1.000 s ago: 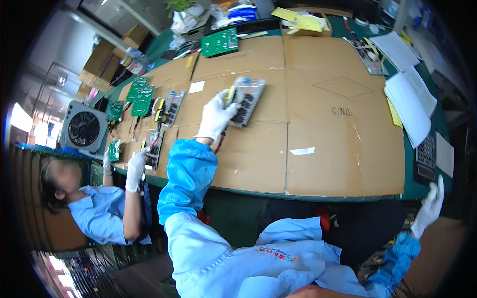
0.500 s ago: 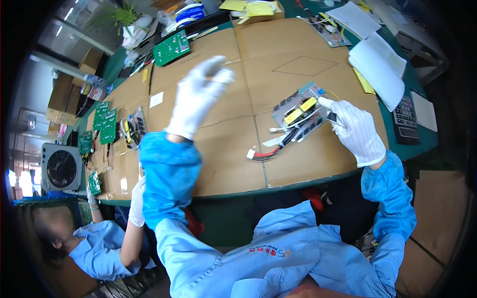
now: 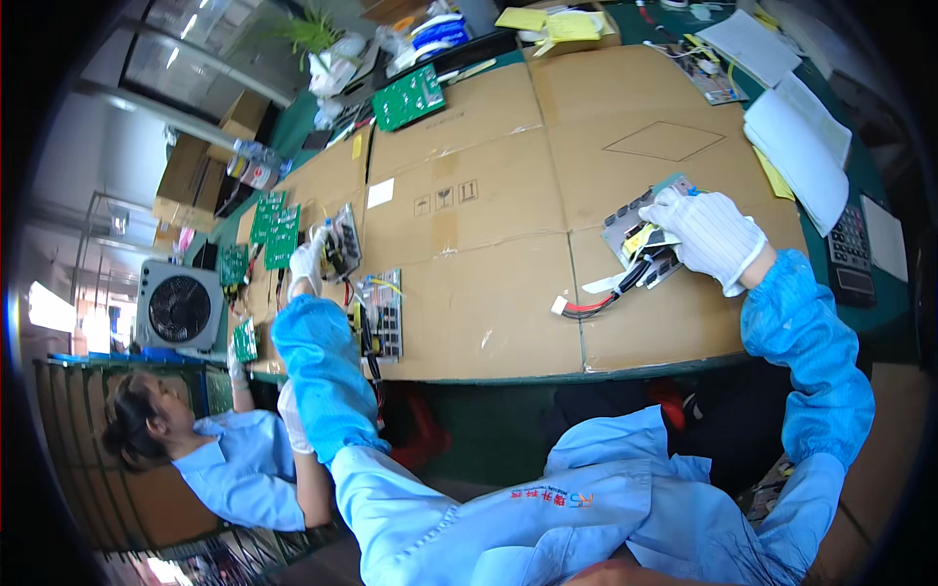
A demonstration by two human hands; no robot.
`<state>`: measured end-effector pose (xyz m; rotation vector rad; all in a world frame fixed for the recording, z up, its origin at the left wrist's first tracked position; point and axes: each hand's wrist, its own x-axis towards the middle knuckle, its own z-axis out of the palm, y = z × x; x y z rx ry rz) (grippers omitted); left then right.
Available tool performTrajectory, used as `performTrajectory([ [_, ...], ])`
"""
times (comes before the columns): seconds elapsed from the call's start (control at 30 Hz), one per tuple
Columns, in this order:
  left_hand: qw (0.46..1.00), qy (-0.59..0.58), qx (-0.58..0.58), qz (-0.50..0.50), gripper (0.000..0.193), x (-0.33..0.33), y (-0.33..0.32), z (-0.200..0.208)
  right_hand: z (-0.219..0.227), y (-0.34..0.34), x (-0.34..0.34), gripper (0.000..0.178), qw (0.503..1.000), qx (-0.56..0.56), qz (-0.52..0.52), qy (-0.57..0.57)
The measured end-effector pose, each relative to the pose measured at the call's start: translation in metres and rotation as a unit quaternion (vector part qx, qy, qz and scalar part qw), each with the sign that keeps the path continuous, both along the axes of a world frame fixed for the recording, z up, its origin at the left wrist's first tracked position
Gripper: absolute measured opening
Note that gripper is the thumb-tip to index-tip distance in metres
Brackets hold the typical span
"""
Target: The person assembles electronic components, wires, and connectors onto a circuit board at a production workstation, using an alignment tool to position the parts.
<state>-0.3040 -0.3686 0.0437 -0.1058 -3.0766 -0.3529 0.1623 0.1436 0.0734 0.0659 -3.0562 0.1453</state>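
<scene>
My gloved left hand (image 3: 308,262) is at the left of the table, its fingers closed on the edge of a circuit board (image 3: 344,234) with dark components. A second component-filled circuit board (image 3: 388,317), with black and yellow parts and a yellow wire, lies just right of my left forearm. On the right, my gloved right hand (image 3: 711,234) is closed over a grey circuit board (image 3: 622,223) with yellow transformers. Its fingers cover much of that board. A red and black cable (image 3: 591,308) with a white connector trails from it across the cardboard.
Cardboard (image 3: 489,293) covers the table. Green circuit boards (image 3: 281,234) lie at the left, another (image 3: 408,98) at the back. Papers (image 3: 796,146) and a calculator (image 3: 850,249) line the right edge. A co-worker (image 3: 234,459) sits at the left, near a fan (image 3: 181,308).
My left hand has gone from above the middle of the table to the circuit board at the left. My right hand now covers more of its board. The whole view has shifted.
</scene>
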Motion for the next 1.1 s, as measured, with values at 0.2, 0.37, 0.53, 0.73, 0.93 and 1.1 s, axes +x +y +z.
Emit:
performTrajectory([
  [0.2,0.947,-0.018,0.312,-0.069,0.102,-0.014,-0.009,-0.048,0.012,0.005,0.017,0.031,0.999,-0.015,-0.02,-0.046],
  [0.37,0.995,0.071,0.057,0.048,0.08,-0.042,-0.043,-0.026,-0.011,0.01,0.047,0.026,0.993,-0.002,-0.042,0.108],
  [0.53,0.844,-0.097,0.527,-0.018,0.056,0.07,0.106,0.016,-0.013,0.019,0.09,0.032,0.982,-0.039,-0.183,0.031],
  [0.73,0.818,-0.005,0.554,-0.155,0.056,0.056,0.11,0.105,0.018,0.034,0.117,0.054,0.904,-0.251,-0.28,0.202],
  [0.93,0.675,-0.217,0.591,-0.385,0.033,0.209,0.271,0.138,0.068,-0.013,0.259,0.041,0.614,-0.57,-0.386,0.387],
  [1.1,0.655,-0.265,0.473,-0.526,0.03,0.238,0.376,0.11,0.038,-0.082,0.399,0.038,0.461,-0.523,-0.419,0.582],
])
